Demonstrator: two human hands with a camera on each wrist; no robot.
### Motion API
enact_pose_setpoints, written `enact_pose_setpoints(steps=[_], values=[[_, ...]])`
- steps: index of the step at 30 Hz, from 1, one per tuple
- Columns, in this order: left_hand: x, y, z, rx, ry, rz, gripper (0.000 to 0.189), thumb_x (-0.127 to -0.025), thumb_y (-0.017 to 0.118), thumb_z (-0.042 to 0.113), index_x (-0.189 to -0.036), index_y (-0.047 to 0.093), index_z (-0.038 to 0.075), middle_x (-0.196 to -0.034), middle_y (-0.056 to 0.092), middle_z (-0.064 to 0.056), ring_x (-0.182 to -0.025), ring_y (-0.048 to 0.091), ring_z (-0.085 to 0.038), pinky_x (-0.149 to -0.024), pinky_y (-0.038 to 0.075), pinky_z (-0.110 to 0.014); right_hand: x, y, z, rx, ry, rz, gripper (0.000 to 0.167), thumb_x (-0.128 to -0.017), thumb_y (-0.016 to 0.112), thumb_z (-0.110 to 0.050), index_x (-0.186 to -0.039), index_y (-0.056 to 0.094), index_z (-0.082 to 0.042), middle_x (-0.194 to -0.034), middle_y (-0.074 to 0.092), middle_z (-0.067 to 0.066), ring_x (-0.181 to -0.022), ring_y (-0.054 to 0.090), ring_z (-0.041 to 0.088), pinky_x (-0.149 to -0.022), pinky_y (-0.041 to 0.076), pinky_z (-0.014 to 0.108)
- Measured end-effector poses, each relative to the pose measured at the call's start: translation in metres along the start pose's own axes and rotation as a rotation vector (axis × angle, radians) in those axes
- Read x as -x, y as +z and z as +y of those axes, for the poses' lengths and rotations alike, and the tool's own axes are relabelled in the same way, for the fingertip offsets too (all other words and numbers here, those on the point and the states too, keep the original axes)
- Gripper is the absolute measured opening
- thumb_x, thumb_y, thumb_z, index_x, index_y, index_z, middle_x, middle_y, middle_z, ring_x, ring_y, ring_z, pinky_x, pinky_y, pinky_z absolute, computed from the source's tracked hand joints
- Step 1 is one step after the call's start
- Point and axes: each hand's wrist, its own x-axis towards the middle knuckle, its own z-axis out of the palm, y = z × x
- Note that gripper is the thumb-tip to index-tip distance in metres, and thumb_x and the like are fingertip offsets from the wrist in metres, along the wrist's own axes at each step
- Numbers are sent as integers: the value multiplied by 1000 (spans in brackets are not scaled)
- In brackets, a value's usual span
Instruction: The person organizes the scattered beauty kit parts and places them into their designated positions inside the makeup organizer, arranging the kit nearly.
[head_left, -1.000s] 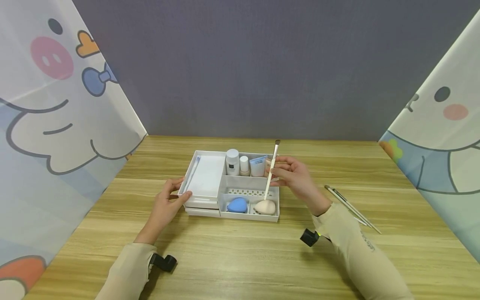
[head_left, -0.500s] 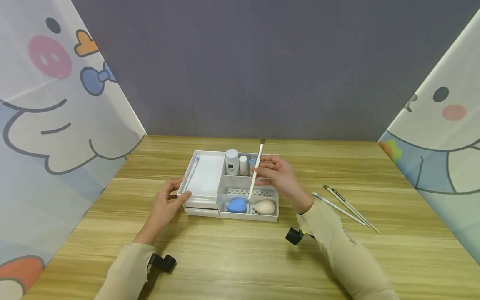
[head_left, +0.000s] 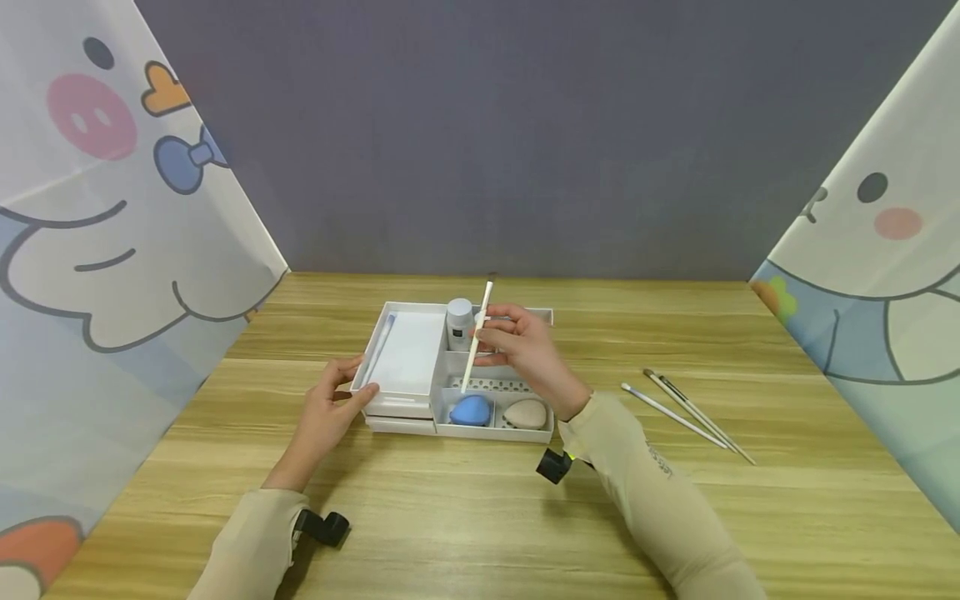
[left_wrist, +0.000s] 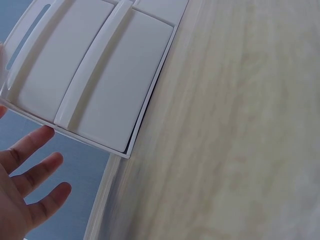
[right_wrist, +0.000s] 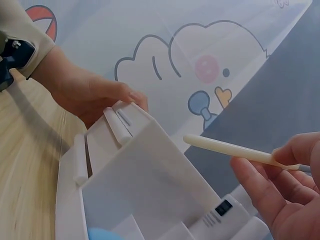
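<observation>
A white makeup organizer (head_left: 405, 407) with drawers and compartments stands mid-table. At its front left corner my left hand (head_left: 330, 412) holds the side, thumb on the upper edge; the left wrist view shows several of its fingers spread. Over the compartments my right hand (head_left: 528, 346) pinches a white-handled makeup brush (head_left: 476, 350), bristles up and tilted slightly right. In the right wrist view the brush handle (right_wrist: 225, 147) points toward the organizer's drawer side. A blue makeup sponge (head_left: 470, 411) and a beige makeup sponge (head_left: 527, 414) lie in the front compartments.
Another slim brush (head_left: 381, 346) lies in the organizer's top left tray. A white bottle (head_left: 460, 323) stands in the back compartment; my right hand hides things beside it. Several brushes (head_left: 690, 408) lie on the table to the right. A grey panel (head_left: 480, 142) rises behind.
My right hand has moved left with the brush, from over the beige sponge to near the organizer's middle. The left hand stays on the organizer.
</observation>
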Motion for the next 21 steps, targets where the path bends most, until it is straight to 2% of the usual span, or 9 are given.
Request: enact_pose_setpoints(steps=[6,13,21], values=[[0,0,0,-1,-4,-2,37,-95,67,9,-129,54,2,-132,59,-19,-108,54,-10,-79,47,-20,-8,14,2,-10,8,-7,36,-94,56,9,-129,47,12,-102,70,18,-76,69,18,-70,60,37],[0,0,-3,-1,2,3,38,-95,68,9,-130,54,3,-130,60,-19,-104,51,2,-78,47,-17,-19,33,5,-47,3,-14,35,-93,57,10,-127,47,13,-94,70,10,-73,67,17,-69,60,36],[0,0,-5,-15,1,3,40,-94,68,10,-130,53,2,-131,60,-20,-102,50,7,-77,47,-16,-29,50,10,-35,6,-12,34,-93,57,12,-125,47,13,-98,70,17,-72,67,15,-69,60,38]])
